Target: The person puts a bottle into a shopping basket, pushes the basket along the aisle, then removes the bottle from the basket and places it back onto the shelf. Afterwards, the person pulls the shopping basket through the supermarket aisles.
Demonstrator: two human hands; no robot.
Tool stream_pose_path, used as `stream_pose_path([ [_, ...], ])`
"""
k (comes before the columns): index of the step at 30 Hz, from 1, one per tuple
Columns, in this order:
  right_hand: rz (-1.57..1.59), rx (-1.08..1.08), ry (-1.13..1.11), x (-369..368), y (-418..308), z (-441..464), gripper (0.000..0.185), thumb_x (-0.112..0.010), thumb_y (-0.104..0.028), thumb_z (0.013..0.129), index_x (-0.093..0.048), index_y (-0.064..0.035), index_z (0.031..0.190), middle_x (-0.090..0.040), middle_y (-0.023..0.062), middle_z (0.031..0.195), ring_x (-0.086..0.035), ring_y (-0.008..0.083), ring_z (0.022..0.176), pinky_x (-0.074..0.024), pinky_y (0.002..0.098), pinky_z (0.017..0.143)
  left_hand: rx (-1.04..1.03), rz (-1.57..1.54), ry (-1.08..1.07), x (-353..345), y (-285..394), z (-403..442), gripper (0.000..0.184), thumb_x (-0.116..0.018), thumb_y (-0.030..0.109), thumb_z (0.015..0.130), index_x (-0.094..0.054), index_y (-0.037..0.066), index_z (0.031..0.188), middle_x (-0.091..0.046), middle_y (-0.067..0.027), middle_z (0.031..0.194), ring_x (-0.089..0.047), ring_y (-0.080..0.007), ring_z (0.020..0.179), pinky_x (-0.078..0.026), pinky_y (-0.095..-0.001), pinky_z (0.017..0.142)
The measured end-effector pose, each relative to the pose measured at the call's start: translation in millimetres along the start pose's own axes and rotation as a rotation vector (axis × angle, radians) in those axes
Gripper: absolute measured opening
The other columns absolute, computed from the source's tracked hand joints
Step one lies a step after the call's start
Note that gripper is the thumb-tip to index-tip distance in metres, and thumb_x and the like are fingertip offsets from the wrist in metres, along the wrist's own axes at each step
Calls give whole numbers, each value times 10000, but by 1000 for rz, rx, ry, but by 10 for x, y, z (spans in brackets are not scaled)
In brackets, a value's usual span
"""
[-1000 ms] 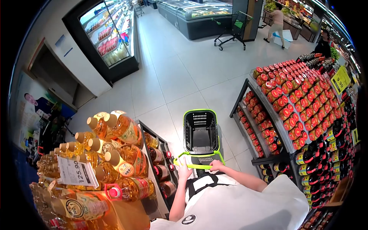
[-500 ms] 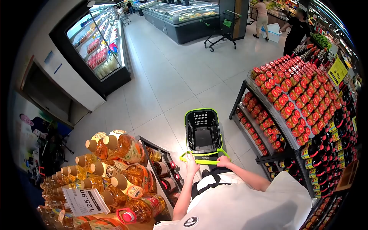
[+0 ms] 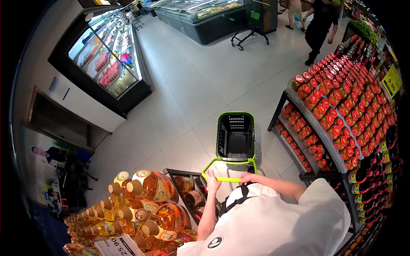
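Observation:
A black shopping basket (image 3: 235, 143) with a bright green rim stands on the floor in front of me, and I can see nothing inside it. Its green pull handle (image 3: 228, 179) reaches back toward my body. My left hand (image 3: 212, 182) is closed around the handle near its left corner. On the right part of the same bar, my right hand (image 3: 248, 178) is closed too, its fingers partly hidden. Close to my left arm are large bottles of golden oil (image 3: 154, 186) with tan caps, stacked on a display.
A shelf of red-lidded jars (image 3: 341, 111) stands at the right, dark bottles (image 3: 363, 192) below it. Ahead are a freezer chest (image 3: 198, 27) and a shopping cart (image 3: 252, 32). A person in black (image 3: 320, 27) walks on the tiled floor (image 3: 183, 94). A chilled cabinet (image 3: 106, 64) lines the left.
The view has shifted, so the basket and shelves appear further right. The person in black has walked forward into the aisle. Both my hands stay on the handle.

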State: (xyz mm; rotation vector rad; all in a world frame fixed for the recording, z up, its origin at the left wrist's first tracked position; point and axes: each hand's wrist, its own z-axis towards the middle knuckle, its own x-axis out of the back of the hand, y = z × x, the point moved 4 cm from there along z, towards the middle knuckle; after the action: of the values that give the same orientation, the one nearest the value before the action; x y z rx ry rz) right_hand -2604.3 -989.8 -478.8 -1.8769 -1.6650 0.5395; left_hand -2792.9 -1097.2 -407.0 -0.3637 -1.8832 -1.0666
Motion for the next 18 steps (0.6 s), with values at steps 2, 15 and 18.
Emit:
stream_pose_path([
  [2, 5, -5, 16, 172, -33, 103, 229, -682, -208, 585, -663, -67, 764, -611, 49, 716, -543, 144, 668, -424, 279, 603, -44, -12, 35, 83, 190, 242, 664, -652, 67, 603, -362, -21, 1194, -218, -224, 1293, -355, -407, 1125, -372, -402, 913],
  [15, -181, -267, 297, 803, -522, 246, 429, -670, -381, 563, -637, -100, 885, -620, 101, 911, -570, 280, 899, -373, 480, 832, -174, -20, -112, 82, 463, 1382, 553, -655, 36, 579, -472, 64, 1101, -312, -185, 1169, -421, -378, 1029, -385, -422, 852],
  [18, -179, -330, 357, 769, -690, 348, 424, -678, -417, 588, -648, -94, 862, -626, 97, 878, -580, 269, 855, -390, 452, 786, -296, -61, -80, 165, 478, 1588, 519, -659, 40, 576, -490, 67, 1066, -330, -182, 1146, -418, -362, 1019, -376, -419, 852],
])
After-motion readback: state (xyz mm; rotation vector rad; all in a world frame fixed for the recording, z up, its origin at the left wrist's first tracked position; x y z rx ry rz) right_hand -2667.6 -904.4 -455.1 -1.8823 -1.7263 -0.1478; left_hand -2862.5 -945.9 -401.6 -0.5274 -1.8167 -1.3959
